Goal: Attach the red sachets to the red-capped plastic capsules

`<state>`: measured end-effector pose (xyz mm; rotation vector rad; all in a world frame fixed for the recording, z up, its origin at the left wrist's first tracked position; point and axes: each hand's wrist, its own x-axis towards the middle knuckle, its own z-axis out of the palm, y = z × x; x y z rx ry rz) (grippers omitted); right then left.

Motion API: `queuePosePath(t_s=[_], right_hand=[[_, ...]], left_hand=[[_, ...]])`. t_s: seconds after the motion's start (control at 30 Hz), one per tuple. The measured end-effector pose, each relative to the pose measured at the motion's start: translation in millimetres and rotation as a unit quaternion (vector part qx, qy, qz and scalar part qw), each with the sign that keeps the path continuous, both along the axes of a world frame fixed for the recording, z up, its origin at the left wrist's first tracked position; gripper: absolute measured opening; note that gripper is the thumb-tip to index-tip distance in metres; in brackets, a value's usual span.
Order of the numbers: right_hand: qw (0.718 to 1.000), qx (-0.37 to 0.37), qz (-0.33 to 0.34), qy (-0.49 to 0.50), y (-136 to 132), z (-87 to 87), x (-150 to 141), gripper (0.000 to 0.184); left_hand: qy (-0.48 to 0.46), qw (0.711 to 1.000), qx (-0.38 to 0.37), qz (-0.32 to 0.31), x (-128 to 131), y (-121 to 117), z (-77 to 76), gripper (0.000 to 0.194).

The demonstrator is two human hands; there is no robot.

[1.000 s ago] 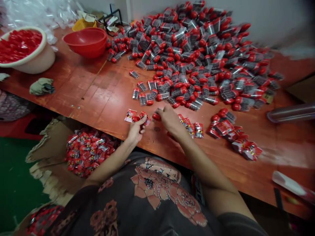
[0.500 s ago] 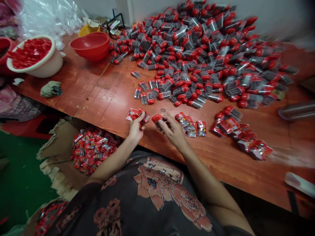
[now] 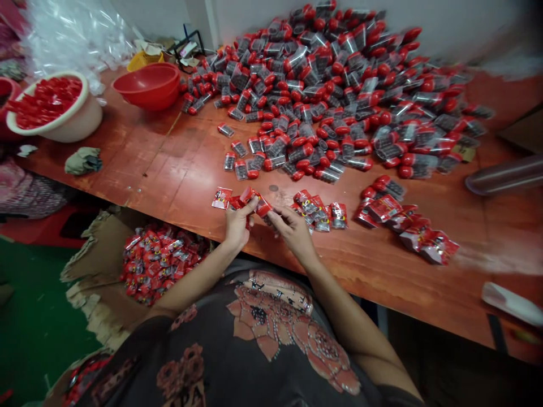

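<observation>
My left hand (image 3: 238,225) is closed, with the thumb pinching a small red printed packet (image 3: 247,195). More red packets (image 3: 221,198) lie on the table beside its fingers. My right hand (image 3: 293,230) is closed on a red-capped clear container (image 3: 263,207), whose red end meets the packet. Whether the container is inside the packet's mouth I cannot tell; the fingers hide most of it. Just right of that hand lies a group of filled red packets (image 3: 316,209).
A large heap of red-capped clear containers (image 3: 314,90) covers the back of the wooden table (image 3: 169,181). Stacked red bowls (image 3: 146,85) and a white tub (image 3: 72,121) of red pieces stand left. Below the edge, a cardboard box (image 3: 99,249) holds filled packets. Another packet row (image 3: 407,223) lies right.
My right hand has brought the red-capped container left, up against the packet in my left hand. The view has shifted slightly.
</observation>
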<state>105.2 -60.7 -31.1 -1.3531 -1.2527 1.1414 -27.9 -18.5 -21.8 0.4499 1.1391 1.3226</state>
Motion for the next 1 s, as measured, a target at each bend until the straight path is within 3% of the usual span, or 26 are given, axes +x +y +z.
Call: queuePosePath(t_s=[0.27, 0.43, 0.7, 0.9, 1.0], right_hand=[[0.999, -0.017, 0.035, 0.029, -3, 15.8, 15, 0.034], [0.999, 0.025, 0.027, -0.001, -4, 20.0, 18, 0.029], [0.997, 0.055, -0.036, -0.031, -9, 12.9, 15, 0.032], [0.971, 0.167, -0.083, -0.152, -17, 8.1, 3, 0.036], [0.977, 0.148, -0.087, -0.13, -19, 5.9, -2, 0.038]], left_hand=[[0.012, 0.999, 0.043, -0.031, 2, -3, 8.1, 0.042], [0.012, 0.998, 0.039, -0.053, 3, -5, 12.2, 0.039], [0.069, 0.991, 0.047, -0.1, 1, -10, 16.1, 0.036], [0.078, 0.985, 0.048, -0.143, 0, -13, 15.7, 0.034], [0.061, 0.987, 0.046, -0.138, 0, -16, 12.4, 0.032]])
